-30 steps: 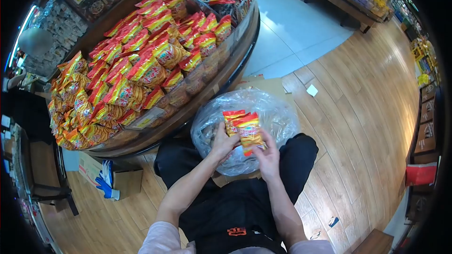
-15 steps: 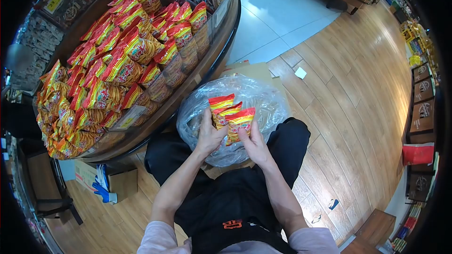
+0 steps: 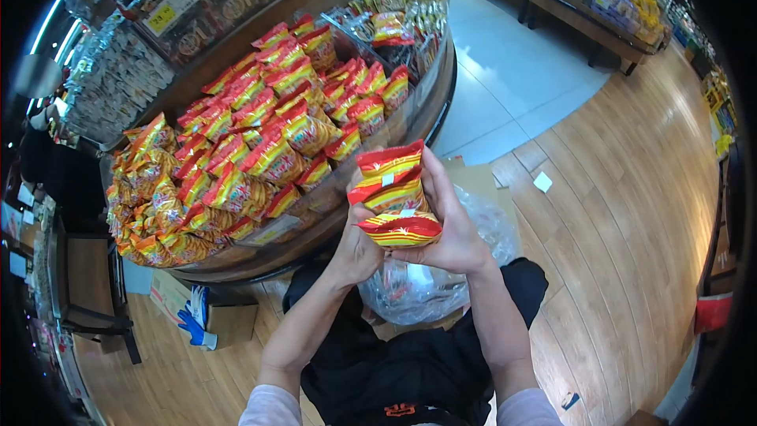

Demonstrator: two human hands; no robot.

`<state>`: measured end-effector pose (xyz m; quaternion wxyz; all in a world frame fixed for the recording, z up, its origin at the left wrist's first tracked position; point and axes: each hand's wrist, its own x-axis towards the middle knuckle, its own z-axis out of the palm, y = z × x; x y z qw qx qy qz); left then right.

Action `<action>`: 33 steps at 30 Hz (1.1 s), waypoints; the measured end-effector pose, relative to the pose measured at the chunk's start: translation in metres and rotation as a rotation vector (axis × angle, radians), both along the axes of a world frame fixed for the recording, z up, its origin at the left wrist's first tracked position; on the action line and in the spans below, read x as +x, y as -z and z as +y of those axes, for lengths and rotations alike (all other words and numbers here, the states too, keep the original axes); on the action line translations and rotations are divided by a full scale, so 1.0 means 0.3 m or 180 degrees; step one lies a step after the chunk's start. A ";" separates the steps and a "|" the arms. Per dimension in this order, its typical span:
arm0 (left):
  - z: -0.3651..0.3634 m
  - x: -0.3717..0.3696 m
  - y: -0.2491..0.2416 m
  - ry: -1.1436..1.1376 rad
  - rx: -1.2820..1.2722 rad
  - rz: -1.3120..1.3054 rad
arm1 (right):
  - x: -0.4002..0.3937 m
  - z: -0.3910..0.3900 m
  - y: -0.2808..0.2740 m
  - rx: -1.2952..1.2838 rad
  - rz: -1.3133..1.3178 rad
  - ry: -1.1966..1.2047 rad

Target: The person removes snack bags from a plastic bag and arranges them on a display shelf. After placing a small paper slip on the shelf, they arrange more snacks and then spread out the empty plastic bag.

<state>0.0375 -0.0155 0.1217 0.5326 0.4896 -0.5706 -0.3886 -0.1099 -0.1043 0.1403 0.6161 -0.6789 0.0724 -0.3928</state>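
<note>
Both hands are closed around a small stack of red-and-yellow snack packets (image 3: pixel 394 194), raised in front of the display. My left hand (image 3: pixel 357 243) grips the packets from the left side, its fingers partly hidden behind them. On the other side, my right hand (image 3: pixel 459 235) wraps the stack with the thumb low near the front packet. Below the hands, a clear plastic bag (image 3: pixel 422 293) lies between my knees, on or beside flattened cardboard. Many similar snack packets (image 3: pixel 272 150) fill the curved display bin (image 3: pixel 272 256) just beyond my left hand.
A cardboard box (image 3: pixel 234 323) with blue-and-white gloves (image 3: pixel 197 319) on it stands at the left. A dark chair (image 3: pixel 91 276) is farther left. A white paper square (image 3: pixel 542 182) lies on the wood floor. Another display table (image 3: pixel 544 0) stands at the back right.
Both hands have lifted the snack packets from over the plastic bag, up and toward the display. The packets have been turned and stacked together. The camera view has shifted left and up.
</note>
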 end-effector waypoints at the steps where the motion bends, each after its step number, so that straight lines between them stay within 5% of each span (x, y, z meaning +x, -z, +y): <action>1: -0.014 0.055 0.005 -0.0078 -0.0102 -0.0325 | 0.021 -0.026 -0.022 0.0025 -0.0103 -0.0065; 4: -0.098 0.066 -0.127 -0.0422 -0.0186 -0.0147 | 0.090 -0.108 -0.094 0.0056 -0.0399 -0.0218; 6: -0.172 0.104 -0.202 0.0148 -0.0157 0.0487 | 0.133 -0.154 -0.137 0.0411 -0.0432 -0.0279; 8: -0.257 0.159 -0.252 -0.0215 -0.0705 -0.0843 | 0.168 -0.218 -0.158 0.1138 -0.0562 -0.0628; 11: -0.304 0.200 -0.349 -0.0830 -0.0283 -0.1656 | 0.222 -0.307 -0.183 0.1372 -0.1012 -0.0897; 16: -0.313 0.337 -0.528 -0.1375 -0.0290 -0.3276 | 0.389 -0.491 -0.155 0.0793 -0.0590 -0.0149; 20: -0.327 0.442 -0.459 -0.1084 0.0748 -0.4418 | 0.551 -0.544 -0.088 -0.0581 0.0299 0.0316; 23: -0.326 0.445 -0.434 -0.1125 0.0898 -0.4222 | 0.537 -0.532 -0.137 0.0049 0.0477 -0.0818; 28: -0.344 0.439 -0.439 -0.1571 0.0239 -0.3933 | 0.526 -0.522 -0.175 0.0427 0.0559 -0.0770; 33: -0.414 0.462 -0.456 -0.0692 0.0902 -0.4622 | 0.559 -0.533 -0.132 0.0017 0.0549 -0.0573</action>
